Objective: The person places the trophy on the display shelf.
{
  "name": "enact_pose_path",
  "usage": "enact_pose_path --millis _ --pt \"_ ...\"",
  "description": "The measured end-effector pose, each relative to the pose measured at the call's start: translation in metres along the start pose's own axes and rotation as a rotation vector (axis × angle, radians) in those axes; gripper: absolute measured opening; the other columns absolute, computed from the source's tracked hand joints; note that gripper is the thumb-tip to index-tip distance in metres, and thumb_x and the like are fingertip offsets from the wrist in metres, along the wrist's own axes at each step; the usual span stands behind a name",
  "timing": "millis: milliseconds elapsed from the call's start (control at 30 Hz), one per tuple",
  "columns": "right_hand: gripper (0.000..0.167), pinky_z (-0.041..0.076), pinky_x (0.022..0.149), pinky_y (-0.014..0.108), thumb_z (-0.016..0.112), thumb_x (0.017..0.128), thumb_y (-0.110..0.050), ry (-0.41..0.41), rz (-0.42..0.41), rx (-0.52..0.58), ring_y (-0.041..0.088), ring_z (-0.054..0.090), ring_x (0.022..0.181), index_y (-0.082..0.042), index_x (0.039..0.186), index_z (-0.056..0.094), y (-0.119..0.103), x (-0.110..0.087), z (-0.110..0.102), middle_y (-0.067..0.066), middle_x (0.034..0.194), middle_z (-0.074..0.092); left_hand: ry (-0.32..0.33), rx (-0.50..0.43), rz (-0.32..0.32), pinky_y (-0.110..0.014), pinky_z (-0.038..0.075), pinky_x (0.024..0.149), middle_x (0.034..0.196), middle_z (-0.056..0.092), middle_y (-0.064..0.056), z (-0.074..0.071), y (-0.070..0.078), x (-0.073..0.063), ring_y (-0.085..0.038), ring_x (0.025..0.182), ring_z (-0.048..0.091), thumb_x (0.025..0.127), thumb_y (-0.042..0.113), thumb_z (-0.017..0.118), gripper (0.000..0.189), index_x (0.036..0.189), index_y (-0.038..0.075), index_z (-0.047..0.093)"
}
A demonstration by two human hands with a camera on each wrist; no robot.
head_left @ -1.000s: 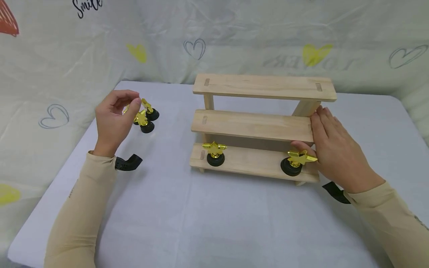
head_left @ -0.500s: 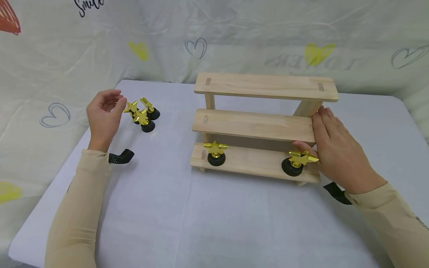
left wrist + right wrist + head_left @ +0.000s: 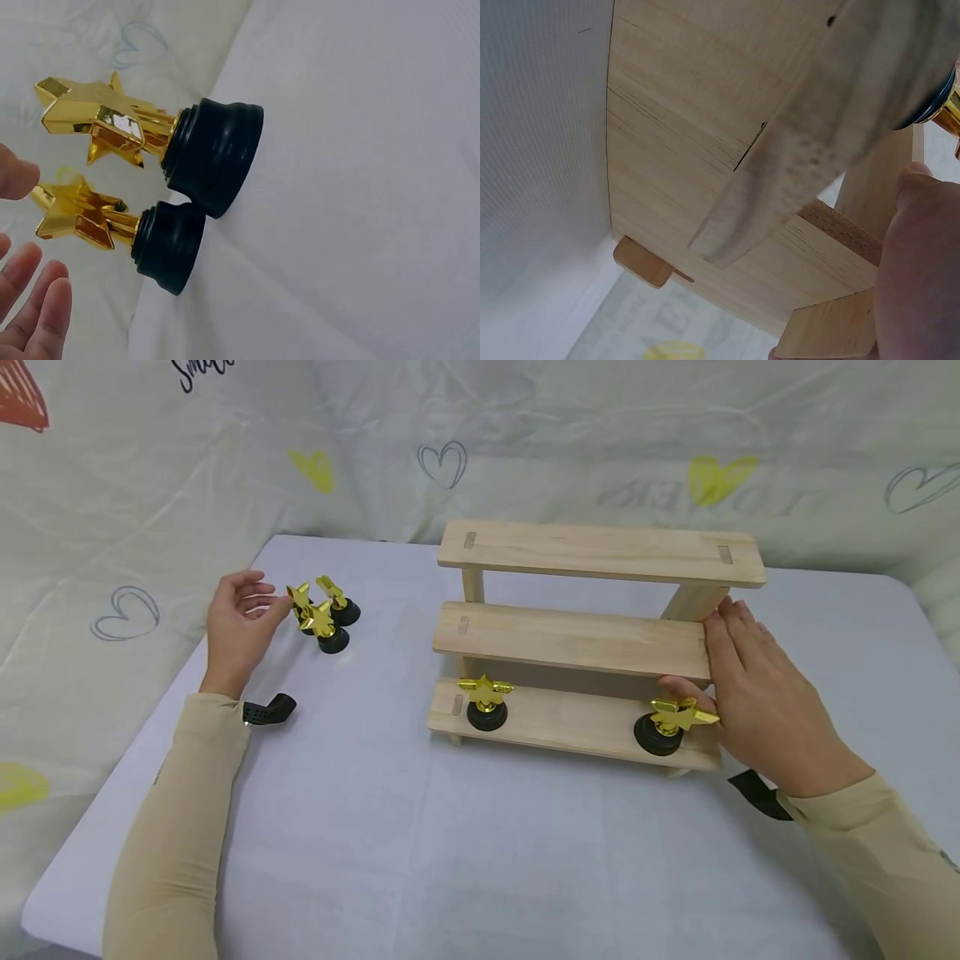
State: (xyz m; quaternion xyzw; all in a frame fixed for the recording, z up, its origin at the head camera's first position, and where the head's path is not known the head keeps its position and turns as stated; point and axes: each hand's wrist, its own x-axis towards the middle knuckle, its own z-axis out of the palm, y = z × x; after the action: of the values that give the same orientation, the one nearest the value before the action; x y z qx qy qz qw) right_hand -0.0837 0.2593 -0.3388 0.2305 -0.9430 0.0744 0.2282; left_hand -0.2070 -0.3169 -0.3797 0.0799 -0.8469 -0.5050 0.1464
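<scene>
Three gold star trophies with black bases stand close together at the back left of the table, among them a front trophy (image 3: 332,639) and a rear one (image 3: 346,611). My left hand (image 3: 242,625) is just left of them, thumb beside the star of the leftmost trophy (image 3: 299,597). In the left wrist view, its fingers (image 3: 49,315) are loosely spread and grip nothing. On the right, my right hand (image 3: 776,706) lies with extended fingers against the side of a three-tier wooden shelf (image 3: 570,639), thumb near the lowest tier. The right wrist view shows the shelf's side panel (image 3: 697,150) close up.
The lowest tier holds a star trophy (image 3: 487,714) at its left end and another trophy (image 3: 659,735) at its right end. A white cloth covers the table (image 3: 450,860). Behind it hangs a pale curtain (image 3: 555,435) printed with hearts.
My left hand first drew back left, away from over the trophies, then came slightly down and right beside the leftmost one. The right hand has stayed against the shelf.
</scene>
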Motion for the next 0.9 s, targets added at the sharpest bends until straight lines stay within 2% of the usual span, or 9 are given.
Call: enact_pose_path --millis 100,233,333,467,567,667,767,833,900 --pt "0.1 0.044 0.107 0.075 0.024 0.102 -0.075 0.008 -0.001 -0.003 0.06 0.045 0.139 0.009 0.156 0.03 0.0 0.0 0.0 0.042 0.15 0.044 -0.033 0.018 0.0 -0.009 0.048 0.091 0.113 0.056 0.019 0.0 -0.005 0.001 0.004 0.106 0.058 0.093 0.024 0.077 0.055 0.141 0.018 0.05" --pt "0.1 0.044 0.107 0.074 0.024 0.103 -0.074 0.02 -0.009 -0.009 0.06 0.046 0.137 0.011 0.154 0.031 0.0 0.0 0.0 0.041 0.149 0.045 -0.062 0.057 0.017 -0.008 0.05 0.09 0.114 0.057 0.017 0.002 -0.01 0.003 0.003 0.105 0.058 0.091 0.018 0.078 0.06 0.143 0.011 0.049" --pt "0.1 0.045 0.108 0.073 0.024 0.103 -0.074 0.028 -0.018 -0.012 0.06 0.047 0.136 0.014 0.151 0.033 0.0 0.0 0.001 0.041 0.147 0.046 -0.094 0.085 0.018 -0.011 0.052 0.093 0.117 0.056 0.014 0.003 -0.014 0.004 -0.001 0.109 0.059 0.09 0.014 0.079 0.064 0.145 0.007 0.047" --pt "0.1 0.045 0.108 0.072 0.024 0.104 -0.073 0.038 -0.03 -0.016 0.061 0.048 0.134 0.016 0.147 0.036 0.0 0.001 0.001 0.041 0.146 0.047 -0.135 0.127 0.013 -0.015 0.053 0.096 0.121 0.055 0.011 0.004 -0.017 0.004 -0.01 0.115 0.06 0.09 0.011 0.077 0.065 0.147 0.006 0.045" --pt "0.1 0.045 0.109 0.072 0.025 0.103 -0.074 0.038 -0.027 -0.01 0.061 0.048 0.134 0.016 0.147 0.036 0.0 0.001 0.001 0.041 0.146 0.047 -0.16 0.15 0.011 -0.013 0.053 0.096 0.127 0.056 0.003 0.004 -0.019 0.005 -0.01 0.115 0.06 0.09 0.01 0.075 0.065 0.148 0.007 0.045" --pt "0.1 0.044 0.11 0.072 0.025 0.103 -0.074 0.031 -0.017 -0.008 0.06 0.047 0.135 0.014 0.149 0.035 0.0 0.001 0.001 0.041 0.147 0.046 -0.188 0.159 0.01 -0.01 0.053 0.095 0.135 0.058 -0.008 0.005 -0.021 0.005 -0.004 0.111 0.059 0.091 0.011 0.076 0.066 0.149 0.007 0.044" --pt "0.101 0.044 0.11 0.072 0.026 0.102 -0.075 0.023 -0.007 -0.004 0.06 0.047 0.137 0.013 0.151 0.034 0.0 0.001 0.001 0.041 0.148 0.046 -0.211 0.153 0.008 -0.013 0.053 0.1 0.144 0.057 -0.018 0.007 -0.022 0.005 0.002 0.11 0.057 0.091 0.011 0.077 0.068 0.149 0.004 0.043" --pt "0.101 0.044 0.109 0.073 0.025 0.102 -0.075 0.02 -0.006 -0.005 0.06 0.046 0.137 0.013 0.151 0.034 0.001 0.001 0.001 0.041 0.148 0.046 -0.223 0.146 -0.002 -0.018 0.053 0.106 0.15 0.055 -0.021 0.008 -0.022 0.005 0.001 0.113 0.058 0.091 0.01 0.077 0.069 0.15 0.002 0.042" --pt "0.101 0.043 0.109 0.073 0.026 0.102 -0.075 0.018 -0.005 -0.003 0.06 0.046 0.137 0.013 0.151 0.034 0.001 0.001 0.001 0.041 0.148 0.046 -0.239 0.132 -0.017 -0.024 0.051 0.113 0.154 0.052 -0.022 0.009 -0.021 0.004 -0.006 0.121 0.058 0.091 0.007 0.076 0.07 0.152 0.001 0.041"
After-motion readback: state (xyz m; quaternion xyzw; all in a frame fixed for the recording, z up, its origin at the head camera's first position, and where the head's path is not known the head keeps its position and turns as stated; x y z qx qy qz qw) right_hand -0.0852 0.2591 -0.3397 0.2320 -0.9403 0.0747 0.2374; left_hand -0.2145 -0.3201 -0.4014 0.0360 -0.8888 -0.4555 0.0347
